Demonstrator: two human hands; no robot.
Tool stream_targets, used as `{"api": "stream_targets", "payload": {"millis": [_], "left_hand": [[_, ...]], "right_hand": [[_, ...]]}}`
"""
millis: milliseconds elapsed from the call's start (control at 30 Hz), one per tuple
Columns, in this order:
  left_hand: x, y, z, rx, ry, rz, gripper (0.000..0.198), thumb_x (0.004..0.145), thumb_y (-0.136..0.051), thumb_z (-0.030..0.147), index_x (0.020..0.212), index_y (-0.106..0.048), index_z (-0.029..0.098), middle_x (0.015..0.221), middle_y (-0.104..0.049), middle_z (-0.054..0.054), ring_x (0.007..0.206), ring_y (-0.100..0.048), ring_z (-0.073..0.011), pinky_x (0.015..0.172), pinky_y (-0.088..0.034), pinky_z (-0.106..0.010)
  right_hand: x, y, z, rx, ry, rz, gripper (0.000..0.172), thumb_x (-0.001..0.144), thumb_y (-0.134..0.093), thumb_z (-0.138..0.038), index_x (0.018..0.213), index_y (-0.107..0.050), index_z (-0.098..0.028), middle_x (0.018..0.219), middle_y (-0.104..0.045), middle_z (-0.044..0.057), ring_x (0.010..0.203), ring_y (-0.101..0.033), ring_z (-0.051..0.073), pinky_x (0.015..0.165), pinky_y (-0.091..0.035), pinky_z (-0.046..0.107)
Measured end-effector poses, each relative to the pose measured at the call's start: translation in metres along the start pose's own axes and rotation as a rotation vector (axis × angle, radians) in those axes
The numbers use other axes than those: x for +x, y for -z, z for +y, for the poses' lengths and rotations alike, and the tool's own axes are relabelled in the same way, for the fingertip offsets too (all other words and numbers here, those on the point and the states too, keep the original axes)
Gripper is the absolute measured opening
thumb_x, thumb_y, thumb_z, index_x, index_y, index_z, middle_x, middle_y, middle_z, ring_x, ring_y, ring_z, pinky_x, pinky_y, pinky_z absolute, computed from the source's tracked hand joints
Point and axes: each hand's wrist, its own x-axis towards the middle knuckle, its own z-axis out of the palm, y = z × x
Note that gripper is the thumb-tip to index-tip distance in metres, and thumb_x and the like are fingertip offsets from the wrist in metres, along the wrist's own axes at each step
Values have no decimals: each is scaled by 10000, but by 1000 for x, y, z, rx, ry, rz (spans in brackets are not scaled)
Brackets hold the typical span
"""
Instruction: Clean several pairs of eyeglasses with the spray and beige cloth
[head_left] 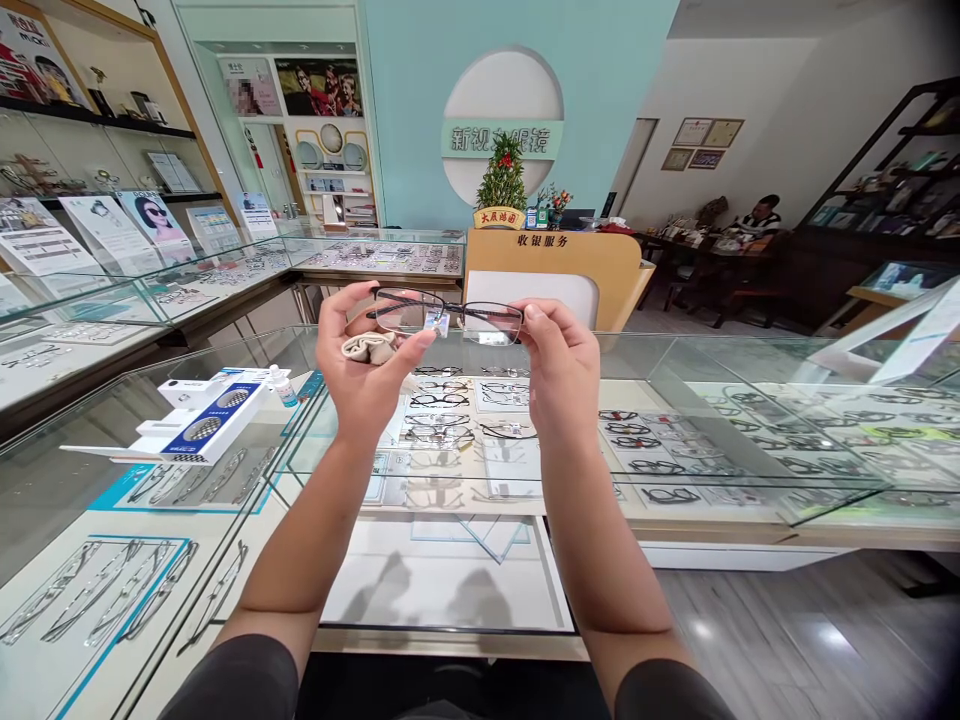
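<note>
Both my hands hold up a pair of dark-rimmed glasses (452, 308) above the glass display case. On the left side, my left hand (367, 365) grips the frame near one lens, with its thumb by a small tag (437, 324) on the lens. A bunched beige cloth (369, 347) is also tucked in that hand. At the other end, my right hand (559, 360) pinches the rim and hinge between thumb and fingers. The temples point away from me, partly seen through the lenses.
Rows of glasses (439, 400) lie inside the glass case (637, 360) beneath my hands. A blue-and-white carton (210, 420) and a small bottle (282, 386) stand left. An open white drawer (450, 590) is below. A person (761, 220) sits far right.
</note>
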Motion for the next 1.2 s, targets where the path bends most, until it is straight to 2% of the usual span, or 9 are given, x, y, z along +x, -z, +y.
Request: {"api": "stream_targets", "payload": {"millis": [133,267,400,567,833,900,1000,1067,1200], "left_hand": [[3,6,-2,37,-27,-68,769,885,-935,685,1465,-601,307,1263,-819,-113,937,-826,-227,785,-659,-351],[8,12,1,40,-18,-253,774,847,-975,651,1471,-656,322,1220,-837,-99,865,-811,-218,707,-635,-334],[10,14,6,-33,39,-398,730,841,-996,574,1466,-717,322,1203,-854,-98,795,-788,-202,648,-604,-317],[12,13,7,-59,65,-428,717,803,-1029,474,1442,-762,290,1171,-868,-99,740,-750,-170,598,-553,-281],[11,11,2,57,42,-415,787,865,-960,581,1566,-675,363,1270,-828,-85,770,-730,-172,712,-608,-340],[7,7,5,110,-13,-269,724,872,-958,583,1512,-703,362,1247,-802,-65,786,-702,-162,727,-593,-337],[0,-5,18,189,-55,-13,318,959,-892,534,1130,-823,275,952,-740,-16,743,-624,-146,709,-538,-320],[-5,-14,28,186,24,-25,286,991,-859,514,924,-823,238,784,-675,3,682,-567,-136,652,-483,-306],[-7,-29,39,44,335,-185,386,907,-916,608,950,-878,226,687,-631,16,600,-469,-113,553,-374,-285]], "right_hand": [[3,6,-2,-46,-31,-45,182,1044,-672,-376,981,-819,-289,1029,-822,17,1021,-781,198,1017,-617,403],[7,15,-11,-93,-81,-230,161,1001,-748,-405,950,-836,-279,1200,-879,39,1209,-785,237,1088,-619,439],[8,20,-16,-91,-182,-462,197,967,-835,-447,916,-859,-258,1136,-892,46,1102,-796,226,990,-637,408],[8,21,-16,-71,-238,-550,284,968,-854,-508,860,-876,-246,957,-869,33,948,-762,189,908,-614,357],[10,17,-10,-76,-166,-477,320,913,-907,-554,838,-885,-245,926,-882,38,848,-734,182,818,-612,367],[10,15,-7,-99,-118,-397,278,931,-895,-518,875,-896,-246,947,-889,39,877,-756,189,856,-628,380],[7,10,-4,-180,7,-229,198,984,-843,-436,931,-899,-255,1042,-905,52,992,-811,219,960,-654,417],[3,4,-3,-281,147,-138,167,1015,-804,-393,937,-885,-269,1099,-906,57,1079,-827,244,1024,-653,445],[-6,-8,-5,-510,405,-64,181,1077,-718,-355,994,-866,-294,1215,-894,78,1187,-822,287,1097,-628,497]]}}
